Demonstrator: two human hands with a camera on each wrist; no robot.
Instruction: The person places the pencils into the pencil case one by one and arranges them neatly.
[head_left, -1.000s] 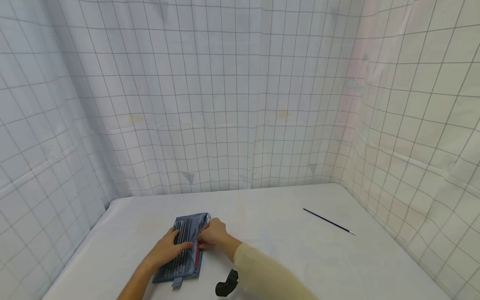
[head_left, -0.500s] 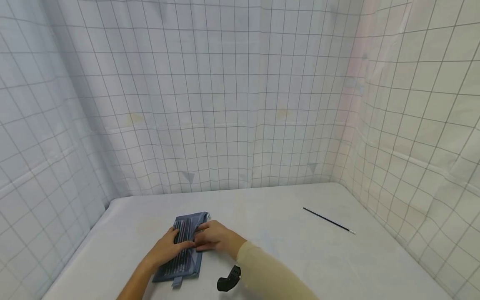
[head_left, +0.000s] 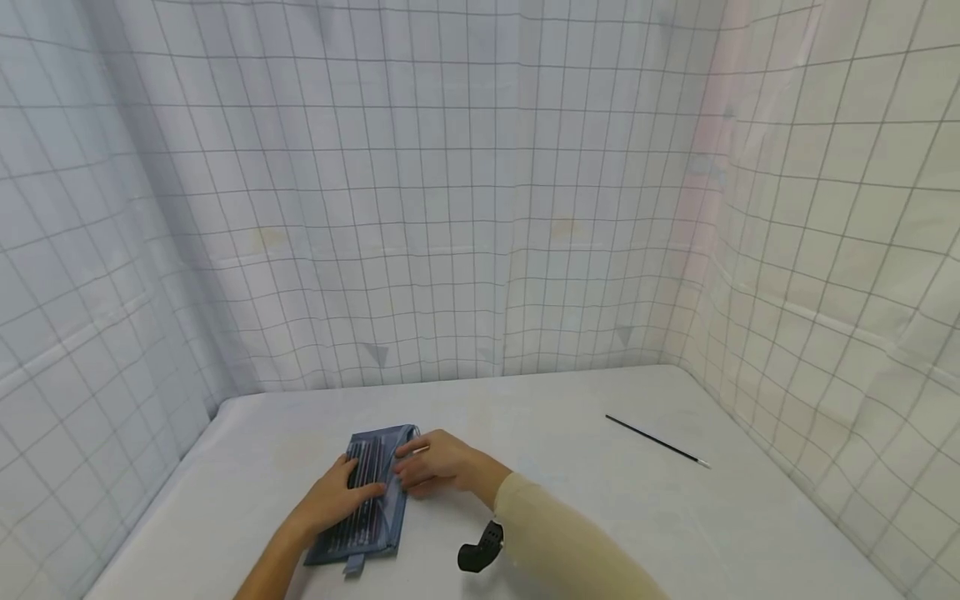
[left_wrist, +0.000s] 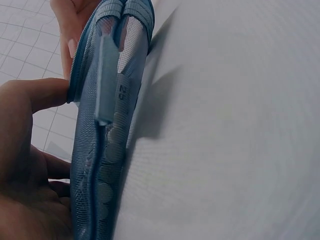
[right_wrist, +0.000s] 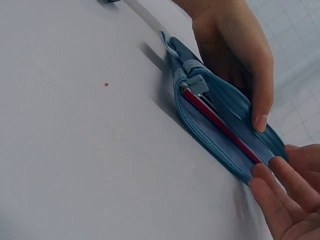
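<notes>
A blue mesh zip pencil case (head_left: pixel 394 510) lies on the white table, with several dark pencils showing through its top. My left hand (head_left: pixel 333 497) rests on the case, fingers spread and thumb along the side with the opening. At that same side my right hand (head_left: pixel 442 462) has loosely extended fingers at the unzipped mouth. Inside the gaping mouth lies a red pencil (right_wrist: pixel 220 122), seen in the right wrist view, with the right fingertips over its far end. From the left wrist, the left thumb touches the zip edge (left_wrist: pixel 75 82) and round pencil ends show through the mesh.
A slim black pencil (head_left: pixel 656 440) with a pale end lies alone on the right of the table. A black curved device (head_left: pixel 480 547) sits by the right sleeve (head_left: pixel 566 533). White gridded curtains (head_left: pixel 450 250) enclose the table at the back and sides.
The red pencil, which showed at the case's side under my right hand, is no longer visible from the head. My right hand has drawn slightly right and its fingers have loosened; the left hand stays.
</notes>
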